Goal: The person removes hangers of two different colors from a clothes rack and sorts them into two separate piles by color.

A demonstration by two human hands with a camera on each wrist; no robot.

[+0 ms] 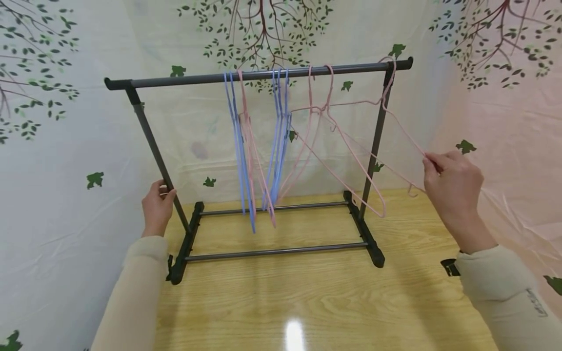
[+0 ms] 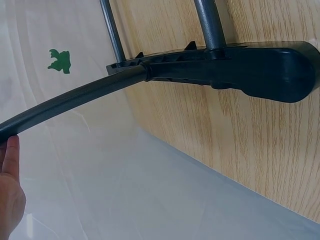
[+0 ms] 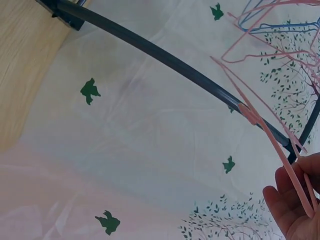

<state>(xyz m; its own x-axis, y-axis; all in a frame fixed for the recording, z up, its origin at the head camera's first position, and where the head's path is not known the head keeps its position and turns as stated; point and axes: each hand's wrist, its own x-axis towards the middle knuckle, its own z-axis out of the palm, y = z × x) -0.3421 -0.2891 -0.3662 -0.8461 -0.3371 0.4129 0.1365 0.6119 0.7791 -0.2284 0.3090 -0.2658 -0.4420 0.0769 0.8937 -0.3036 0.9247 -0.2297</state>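
While the left hand [image 1: 157, 208] curls round the left post [image 1: 152, 143] of the rack [image 1: 285, 251], the right hand [image 1: 456, 187] pinches the sloping arm of a pink hanger [image 1: 406, 130]. That hanger is at the right end of the rail [image 1: 189, 80], in front of the right post [image 1: 375, 146]; whether its hook [image 1: 393, 66] bears on the rail I cannot tell. Other pink hangers [image 1: 327, 101] and some blue hangers [image 1: 276, 180] hang further left. The step in hand seems to be working this hanger at the rail with the rack steadied; the next move likely calls for lining the hook up squarely with the rail. Dark lettering marks the right sleeve [image 1: 496, 278], too small to read; I see no brand on the rack
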